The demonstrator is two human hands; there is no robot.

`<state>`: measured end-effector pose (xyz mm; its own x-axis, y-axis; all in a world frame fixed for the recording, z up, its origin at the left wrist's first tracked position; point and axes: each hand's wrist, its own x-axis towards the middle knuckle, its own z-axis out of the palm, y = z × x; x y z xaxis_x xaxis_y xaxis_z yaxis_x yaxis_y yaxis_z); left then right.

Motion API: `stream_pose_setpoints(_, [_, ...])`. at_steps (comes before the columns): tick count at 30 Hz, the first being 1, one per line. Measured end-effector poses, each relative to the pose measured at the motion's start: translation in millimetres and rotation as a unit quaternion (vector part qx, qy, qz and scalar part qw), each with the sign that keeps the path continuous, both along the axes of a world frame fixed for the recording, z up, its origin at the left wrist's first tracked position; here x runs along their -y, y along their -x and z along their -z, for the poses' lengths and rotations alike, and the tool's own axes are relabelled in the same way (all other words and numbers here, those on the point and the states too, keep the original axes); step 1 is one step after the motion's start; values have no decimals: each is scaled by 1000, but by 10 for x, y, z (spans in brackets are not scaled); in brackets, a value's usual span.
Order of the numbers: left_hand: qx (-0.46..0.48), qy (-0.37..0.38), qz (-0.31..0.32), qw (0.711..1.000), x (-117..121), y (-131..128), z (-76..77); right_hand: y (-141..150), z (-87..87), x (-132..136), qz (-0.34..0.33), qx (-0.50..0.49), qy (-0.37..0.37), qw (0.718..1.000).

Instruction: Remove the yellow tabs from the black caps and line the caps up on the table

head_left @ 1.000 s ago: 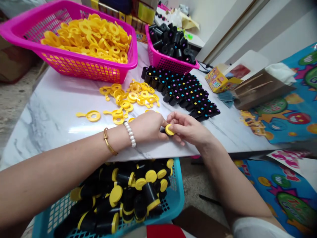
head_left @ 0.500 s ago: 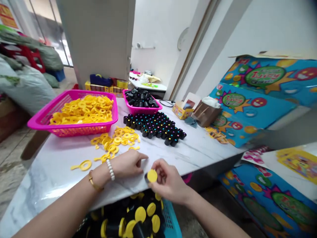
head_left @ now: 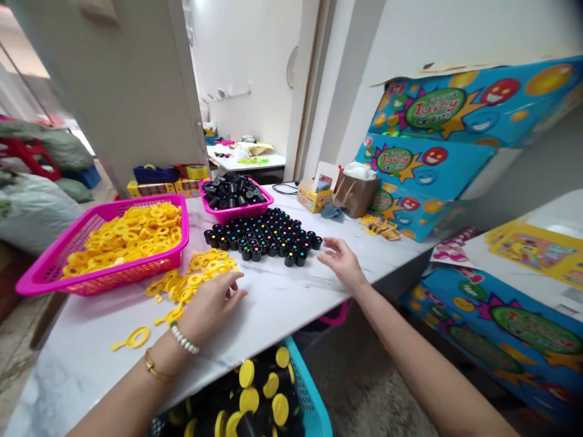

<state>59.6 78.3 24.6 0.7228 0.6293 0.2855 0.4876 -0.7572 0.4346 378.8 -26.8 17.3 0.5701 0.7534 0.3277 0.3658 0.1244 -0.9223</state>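
My right hand (head_left: 340, 262) reaches to the right end of a block of small black cylinders (head_left: 259, 233) with coloured dots on top. Its fingers are apart, and the fingertips are close beside the outermost cylinder; whether they touch it I cannot tell. My left hand (head_left: 213, 306), with a pearl bracelet and a gold bangle at the wrist, hovers low by a loose pile of yellow plastic rings with tabs (head_left: 182, 285). Its thumb and forefinger are apart with nothing between them; the other fingers are partly hidden. One yellow ring (head_left: 138, 337) lies separately to the left.
A pink basket (head_left: 113, 276) holds more yellow rings; a smaller pink basket (head_left: 237, 213) holds black cylinders. Below the table edge, a turquoise basket (head_left: 314, 388) holds black pieces with yellow caps. A small yellow box (head_left: 314, 197), a brown bag (head_left: 355, 194) and blue cartons (head_left: 423, 164) stand right.
The yellow-capped black piece has left my right hand, which has moved up and right to the black cylinders. My left hand has its thumb and forefinger apart. The camera view has shifted.
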Motion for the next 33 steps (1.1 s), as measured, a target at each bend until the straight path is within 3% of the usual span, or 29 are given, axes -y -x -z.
stream_pose_setpoints(3, [4,17,27,999,95,-54,-27,-473,7,-333,3,-22,12,1000])
stream_pose_setpoints(6, [-2,46,80,996,309,-113,-58,-616,24,-476,-36,-49,32,998])
stream_pose_setpoints(10, [-9,79,165,983,770,-93,-31,-554,95,-478,-57,-64,46,995])
stream_pose_setpoints(13, [-10,78,171,982,1050,14,2,-484,183,-433,-55,-57,45,996])
stream_pose_setpoints(17, [-33,149,170,973,1212,127,-51,-324,259,-325,-74,-30,45,996])
stream_pose_setpoints(20, [-59,201,175,962,1248,111,-117,-110,223,-209,-98,23,55,993])
stream_pose_setpoints(23, [-43,198,162,966,1216,11,-157,125,144,-129,-105,118,79,984])
stream_pose_setpoints(26, [16,187,104,977,1047,-185,-172,287,96,-125,-105,176,93,974])
stream_pose_setpoints(29, [77,178,12,981,713,-459,-163,337,100,-166,-101,176,96,975])
stream_pose_setpoints(33, [91,148,-99,980,180,-774,-107,301,118,-205,-112,141,105,978])
